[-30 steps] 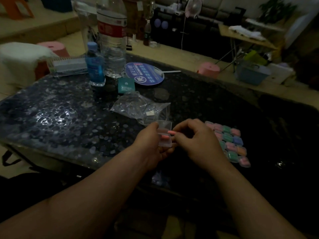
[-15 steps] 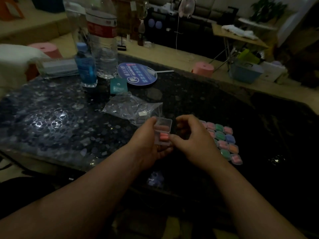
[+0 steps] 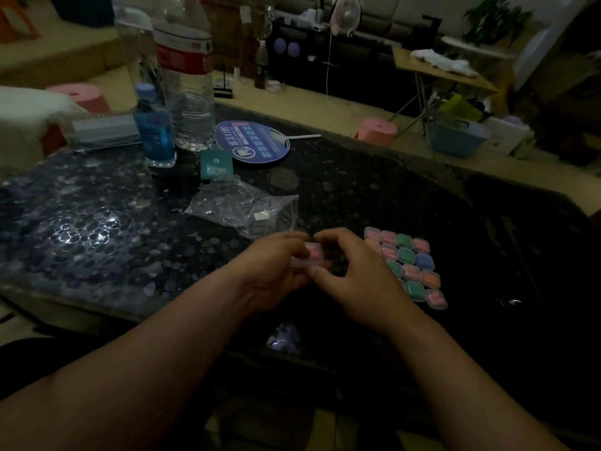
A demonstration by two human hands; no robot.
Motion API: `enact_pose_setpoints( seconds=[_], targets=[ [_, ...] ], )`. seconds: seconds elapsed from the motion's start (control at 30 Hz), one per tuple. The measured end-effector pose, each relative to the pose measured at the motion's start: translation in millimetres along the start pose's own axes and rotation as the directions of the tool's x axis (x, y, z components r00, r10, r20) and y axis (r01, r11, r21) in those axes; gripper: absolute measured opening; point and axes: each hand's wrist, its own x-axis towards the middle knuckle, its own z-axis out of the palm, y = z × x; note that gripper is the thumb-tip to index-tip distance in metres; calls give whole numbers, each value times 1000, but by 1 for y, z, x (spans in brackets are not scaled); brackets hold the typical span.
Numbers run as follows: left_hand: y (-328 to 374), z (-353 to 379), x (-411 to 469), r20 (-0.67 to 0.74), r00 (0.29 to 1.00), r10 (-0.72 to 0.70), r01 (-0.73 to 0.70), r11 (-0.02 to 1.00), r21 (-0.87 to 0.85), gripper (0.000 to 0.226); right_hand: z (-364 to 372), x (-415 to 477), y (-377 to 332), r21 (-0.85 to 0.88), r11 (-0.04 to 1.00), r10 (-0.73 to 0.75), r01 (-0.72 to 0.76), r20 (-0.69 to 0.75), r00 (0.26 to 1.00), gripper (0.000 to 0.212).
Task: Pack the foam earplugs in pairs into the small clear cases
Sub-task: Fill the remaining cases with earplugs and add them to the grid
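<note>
- Over the near part of a dark, pebble-patterned surface [image 3: 97,229], a person holds one small clear case [image 3: 311,255] between both hands — pink earplugs [image 3: 314,252] show through its plastic.
- The step in hand appears to be the closing of this case. The pink foam sits inside and the lid looks folded down over it, though the dim, blurred picture does not show whether the catch has snapped.
- The left hand [image 3: 273,271] grips the case from its left side, fingers curled round its edge.
- The right hand [image 3: 357,275] meets it from the other side — fingers bent over the top of the case, thumb under its lower edge, pinching it. Neither hand is spread flat.
- The case hangs clear of the surface, just left of a block of filled cases [image 3: 408,266] laid in neat rows of pink, green, blue and orange.
- The next move likely calls for a firm squeeze of lid against base. A short carry to the right would then set the case down at the edge of that block without nudging its rows.
- A crumpled plastic bag [image 3: 242,205] lies just beyond the hands; what it holds cannot be made out.
</note>
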Motion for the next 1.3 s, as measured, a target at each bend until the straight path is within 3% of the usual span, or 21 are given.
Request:
enact_pose_setpoints(
  seconds=[0.27,0.37,0.47,0.53,0.9,1.07,1.3],
  targets=[
    [-7,4,-7,98,995,-27,6,980,201,32,-12,-6,8,-69,996,62,-60,30,998,45],
    [-6,7,-9,98,995,-22,2,979,203,30,-16,-8,7,112,961,245,-253,81,966,46],
    [-5,10,-10,105,994,-18,-5,977,214,27,-17,-5,11,312,834,442,-456,119,889,23],
    [-8,13,-9,109,994,-3,-21,975,221,27,-19,-6,11,372,761,502,-531,180,846,20],
    [-11,21,-14,173,985,-2,-74,901,427,22,-15,-6,18,625,556,537,-548,233,811,5],
    [-12,22,-16,168,985,39,-112,886,449,16,-11,-6,20,660,562,512,-499,196,836,17],
    [-11,26,-16,174,984,40,-113,893,435,25,-24,-13,18,594,652,462,-471,182,868,22]
  ],
)
